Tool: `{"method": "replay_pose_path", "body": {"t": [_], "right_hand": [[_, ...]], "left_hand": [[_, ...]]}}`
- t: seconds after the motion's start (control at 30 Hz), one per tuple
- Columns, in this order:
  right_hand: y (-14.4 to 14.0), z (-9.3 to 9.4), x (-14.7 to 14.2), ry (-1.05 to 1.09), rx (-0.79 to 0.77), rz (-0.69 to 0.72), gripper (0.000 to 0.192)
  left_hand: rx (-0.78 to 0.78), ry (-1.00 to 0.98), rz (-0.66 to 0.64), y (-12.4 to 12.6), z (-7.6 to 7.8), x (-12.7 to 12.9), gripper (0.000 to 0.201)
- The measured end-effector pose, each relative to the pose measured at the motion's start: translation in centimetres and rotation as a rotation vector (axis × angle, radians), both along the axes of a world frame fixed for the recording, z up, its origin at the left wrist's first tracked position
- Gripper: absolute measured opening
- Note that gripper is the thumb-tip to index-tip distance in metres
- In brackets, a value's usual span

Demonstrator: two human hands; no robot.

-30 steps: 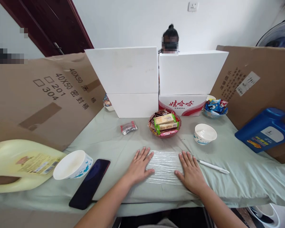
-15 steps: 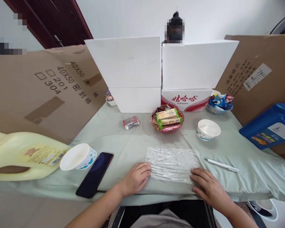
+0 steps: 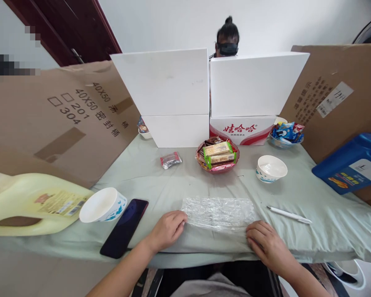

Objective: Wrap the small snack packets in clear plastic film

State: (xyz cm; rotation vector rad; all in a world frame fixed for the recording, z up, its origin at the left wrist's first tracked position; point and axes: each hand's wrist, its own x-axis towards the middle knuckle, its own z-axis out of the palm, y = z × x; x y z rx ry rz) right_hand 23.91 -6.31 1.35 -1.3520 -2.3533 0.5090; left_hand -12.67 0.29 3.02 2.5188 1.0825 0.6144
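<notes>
A crinkled sheet of clear plastic (image 3: 219, 212) lies on the cloth in front of me, wider than it is deep. At its left edge, my left hand (image 3: 170, 229) has its fingers closed in a pinch on the plastic. My right hand (image 3: 267, 243) grips the lower right corner, with its fingers bent and pressed together. Just right of the plastic is a white pen (image 3: 289, 215). A dark phone (image 3: 123, 229) rests to the left of my left hand.
Beyond the plastic stand a bowl of wrapped snacks (image 3: 218, 154), a small wrapped packet (image 3: 170, 160) and a white paper bowl (image 3: 271, 169). Another paper bowl (image 3: 103, 205) tilts against a yellow jug (image 3: 40, 202). A blue bottle (image 3: 352, 165) leans right. White boxes (image 3: 160, 82) screen a person opposite.
The plastic sheet has become narrower from front to back and shifted slightly left. My left hand has moved a little left; my right hand has moved slightly left too.
</notes>
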Motion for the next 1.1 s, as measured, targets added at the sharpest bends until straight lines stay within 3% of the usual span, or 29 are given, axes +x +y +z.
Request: {"method": "replay_pose_path", "body": {"t": [0.2,0.33,0.43,0.67,0.87,0.97,1.1], "right_hand": [[1.9,0.0,-0.7,0.146,-0.152,-0.197,0.027],[4.4,-0.6,-1.8,0.13,-0.123,-0.378,0.029],[6.1,-1.1,-2.5,0.055,-0.063,-0.464,0.028],[7.4,-1.9,-3.6,-0.306,-0.015,-0.491,0.023],[6.9,-2.1,-4.1,-0.432,0.043,-0.485,0.022],[6.5,-2.2,-4.1,-0.392,0.106,-0.465,0.022],[6.1,-2.4,-4.0,-0.307,0.204,-0.437,0.025]], "left_hand": [[-0.038,0.092,0.211,1.2,-0.2,0.2,0.02],[-0.031,0.153,0.395,2.5,-1.4,1.3,0.021],[-0.018,0.218,0.465,2.9,-2.3,1.8,0.023],[0.063,0.303,0.514,3.1,-3.8,1.6,0.026],[0.159,0.341,0.601,3.1,-2.8,2.5,0.024],[0.232,0.257,0.508,2.3,-2.0,4.4,0.026],[0.147,0.204,0.252,0.9,-2.6,7.2,0.038]]}}
